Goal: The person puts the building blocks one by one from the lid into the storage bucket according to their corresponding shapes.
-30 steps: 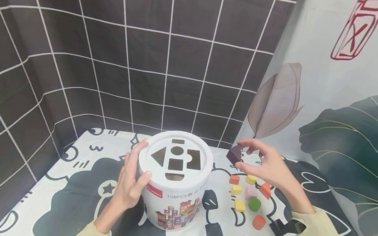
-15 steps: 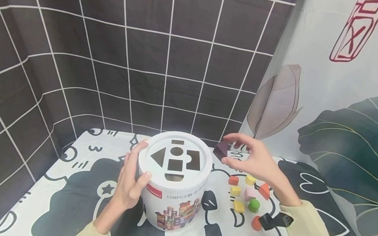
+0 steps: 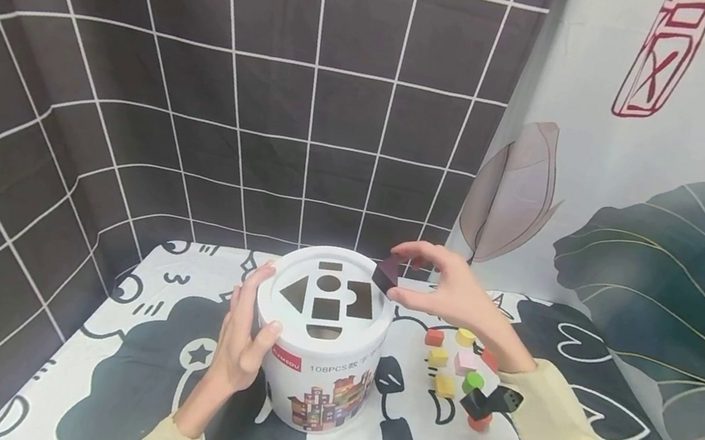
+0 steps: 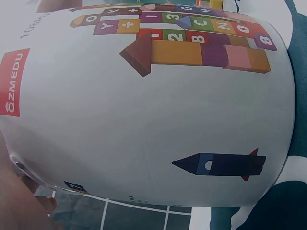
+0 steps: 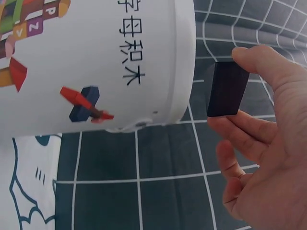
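Note:
A white toy-block bucket stands upright on the patterned cloth, its lid cut with several shaped holes, including a triangle and a square. My left hand holds the bucket at its left side, fingers and thumb spread round the lid's rim. Between thumb and fingertips my right hand pinches a dark purple triangular block, which overlaps the lid's right rim in the head view. In the right wrist view the same block shows a flat dark face, beside the bucket's lid edge.
Right of the bucket lie several small blocks, among them a pink block, a green block and a yellow block. An orange-red block is partly behind the right wrist camera. A dark gridded curtain hangs behind.
My right hand has moved left with the purple block, from above the loose blocks to the lid's right rim. The left hand and the bucket have stayed put.

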`<state>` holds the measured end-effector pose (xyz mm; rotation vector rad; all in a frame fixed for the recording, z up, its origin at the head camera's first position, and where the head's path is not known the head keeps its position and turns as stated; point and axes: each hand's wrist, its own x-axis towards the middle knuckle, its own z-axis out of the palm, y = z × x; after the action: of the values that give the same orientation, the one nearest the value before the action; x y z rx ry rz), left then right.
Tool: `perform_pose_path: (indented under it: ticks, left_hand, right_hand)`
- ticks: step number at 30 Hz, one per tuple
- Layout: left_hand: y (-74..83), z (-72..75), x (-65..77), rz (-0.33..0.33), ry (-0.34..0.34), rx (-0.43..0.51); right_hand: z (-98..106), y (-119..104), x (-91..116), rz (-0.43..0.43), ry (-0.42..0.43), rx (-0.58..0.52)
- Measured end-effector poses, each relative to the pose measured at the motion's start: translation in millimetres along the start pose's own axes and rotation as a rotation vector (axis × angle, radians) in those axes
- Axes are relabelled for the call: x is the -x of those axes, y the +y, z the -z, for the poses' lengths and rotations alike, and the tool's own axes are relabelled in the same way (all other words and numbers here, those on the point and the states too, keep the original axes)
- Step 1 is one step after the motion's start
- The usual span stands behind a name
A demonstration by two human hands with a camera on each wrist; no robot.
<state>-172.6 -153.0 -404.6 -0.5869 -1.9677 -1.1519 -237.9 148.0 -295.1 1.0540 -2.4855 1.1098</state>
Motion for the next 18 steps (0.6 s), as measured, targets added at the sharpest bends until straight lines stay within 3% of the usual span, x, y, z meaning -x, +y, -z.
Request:
perform_pose_path:
  ticks: [18]
  left_hand:
    - [2.0, 0.4, 0.4, 0.001, 0.001, 0.005]
  right_hand:
    - [-25, -16, -21, 0.027, -0.026, -0.040]
